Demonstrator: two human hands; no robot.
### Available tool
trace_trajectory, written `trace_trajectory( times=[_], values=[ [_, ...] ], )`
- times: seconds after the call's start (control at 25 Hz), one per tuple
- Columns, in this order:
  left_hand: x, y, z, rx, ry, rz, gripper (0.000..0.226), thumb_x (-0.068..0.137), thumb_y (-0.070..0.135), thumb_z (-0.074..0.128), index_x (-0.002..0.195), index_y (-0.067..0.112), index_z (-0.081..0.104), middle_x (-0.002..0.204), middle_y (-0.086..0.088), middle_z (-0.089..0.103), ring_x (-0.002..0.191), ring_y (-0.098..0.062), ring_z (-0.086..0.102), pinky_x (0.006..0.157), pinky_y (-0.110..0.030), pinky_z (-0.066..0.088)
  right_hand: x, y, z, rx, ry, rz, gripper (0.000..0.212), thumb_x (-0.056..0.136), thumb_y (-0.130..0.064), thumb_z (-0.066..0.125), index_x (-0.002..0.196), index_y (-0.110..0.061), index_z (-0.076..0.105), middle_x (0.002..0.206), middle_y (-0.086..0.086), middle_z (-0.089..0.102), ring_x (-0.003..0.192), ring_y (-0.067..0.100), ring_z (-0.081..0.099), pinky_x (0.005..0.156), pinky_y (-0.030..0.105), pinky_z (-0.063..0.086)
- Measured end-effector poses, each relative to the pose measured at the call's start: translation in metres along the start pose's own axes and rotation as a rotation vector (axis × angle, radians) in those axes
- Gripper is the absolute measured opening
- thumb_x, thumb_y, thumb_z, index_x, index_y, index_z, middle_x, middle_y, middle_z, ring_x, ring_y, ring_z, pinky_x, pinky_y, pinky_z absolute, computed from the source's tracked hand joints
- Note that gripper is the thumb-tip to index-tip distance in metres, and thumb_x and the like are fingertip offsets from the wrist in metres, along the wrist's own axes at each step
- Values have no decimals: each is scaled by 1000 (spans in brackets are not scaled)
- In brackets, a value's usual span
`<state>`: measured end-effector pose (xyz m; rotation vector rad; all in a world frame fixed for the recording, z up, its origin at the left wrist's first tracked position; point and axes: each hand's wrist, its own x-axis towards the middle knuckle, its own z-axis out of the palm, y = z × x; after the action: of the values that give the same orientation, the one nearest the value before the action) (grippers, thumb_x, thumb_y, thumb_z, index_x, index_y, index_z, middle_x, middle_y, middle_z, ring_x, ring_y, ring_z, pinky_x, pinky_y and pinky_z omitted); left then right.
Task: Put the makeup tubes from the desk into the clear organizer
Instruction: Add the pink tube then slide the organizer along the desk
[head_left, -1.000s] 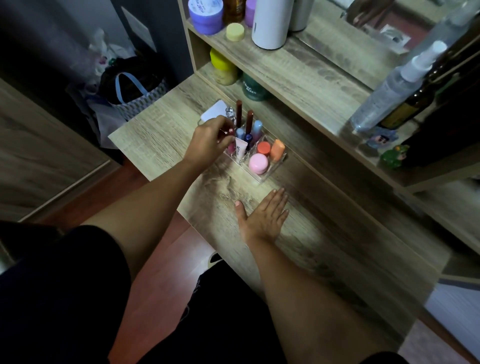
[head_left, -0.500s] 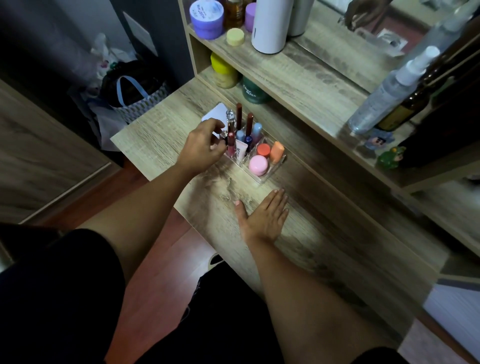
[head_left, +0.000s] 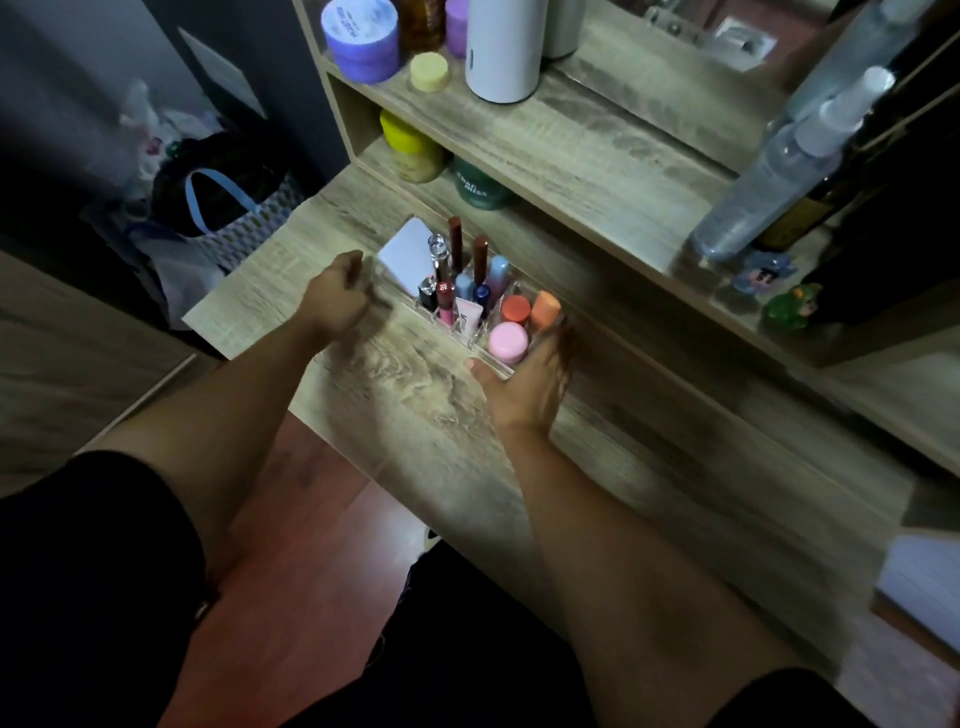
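The clear organizer (head_left: 435, 318) stands on the wooden desk (head_left: 410, 400) under the shelf. Several makeup tubes stand upright in it, among them a tall dark red tube (head_left: 455, 241), a light blue tube (head_left: 497, 273) and a white tube (head_left: 469, 319). Round pink (head_left: 508, 340) and orange (head_left: 516, 308) jars fill its right end. My left hand (head_left: 337, 301) hovers just left of the organizer, blurred, fingers loosely curled, holding nothing. My right hand (head_left: 524, 387) is at the organizer's right end, thumb on the front wall and fingers around the side.
A white card (head_left: 408, 257) lies behind the organizer's left end. The shelf above holds a white bottle (head_left: 506, 49), a purple jar (head_left: 361, 41) and a spray bottle (head_left: 779, 171); yellow (head_left: 410, 148) and green (head_left: 478, 184) jars sit beneath it. A bag (head_left: 228, 208) lies on the floor at left.
My left hand let go of a tube in the organizer and drew back to the left. My right hand left the desk top and moved up to the organizer's right end.
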<state>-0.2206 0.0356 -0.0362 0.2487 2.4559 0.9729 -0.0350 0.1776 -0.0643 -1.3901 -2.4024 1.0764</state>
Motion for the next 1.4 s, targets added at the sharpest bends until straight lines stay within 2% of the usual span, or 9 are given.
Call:
trace_trajectory(
  times=[0.2,0.36,0.44,0.68,0.84,1.12,1.28,1.4],
  values=[
    [8,7,8,-185,-127,20,63,74,-9,46,134,11,43,129,-16,57,120,-29,53,107,-47,42,2,-2,6,83,33,30,113,60,-34,86,146,-5,18,148,19,39,137,33,36,114,43,30],
    [12,7,9,-266,-158,37,69,62,0,51,130,15,49,124,-16,61,116,-29,57,104,-50,45,-1,-2,9,137,70,66,107,63,-33,85,145,-9,22,139,19,50,124,37,51,102,41,45],
    [14,5,9,-249,-145,38,68,60,3,51,127,17,52,122,-15,63,114,-29,59,103,-50,46,-3,-1,8,140,89,52,107,63,-34,85,146,-10,22,136,19,54,119,38,55,95,41,47],
    [17,8,9,-173,-113,15,61,68,-3,52,123,22,55,120,-12,65,112,-28,60,99,-47,50,-6,2,7,172,112,40,104,64,-33,85,146,-9,24,133,20,57,115,39,58,91,39,49],
    [8,11,11,-155,-122,32,60,64,1,51,119,25,58,114,-8,68,108,-24,62,100,-48,49,-10,7,3,160,91,62,104,65,-35,84,146,-9,24,134,18,57,117,37,58,95,42,49],
    [-16,24,26,-120,-141,46,57,63,1,50,115,23,59,114,-14,67,106,-33,61,94,-54,51,-23,29,-20,150,96,80,108,65,-35,84,149,-14,18,137,14,55,118,35,57,97,42,48],
    [-40,41,51,-149,-139,61,61,61,5,49,119,21,59,114,-13,68,105,-31,62,94,-53,52,-32,54,-49,199,148,54,106,63,-32,86,147,-16,23,132,11,60,113,35,61,91,41,51],
    [-63,51,74,-164,-144,74,67,57,7,45,122,20,58,117,-12,67,107,-30,61,97,-48,51,-38,80,-70,156,135,81,112,65,-37,84,149,-13,16,136,13,57,114,37,60,91,42,50]
  ],
)
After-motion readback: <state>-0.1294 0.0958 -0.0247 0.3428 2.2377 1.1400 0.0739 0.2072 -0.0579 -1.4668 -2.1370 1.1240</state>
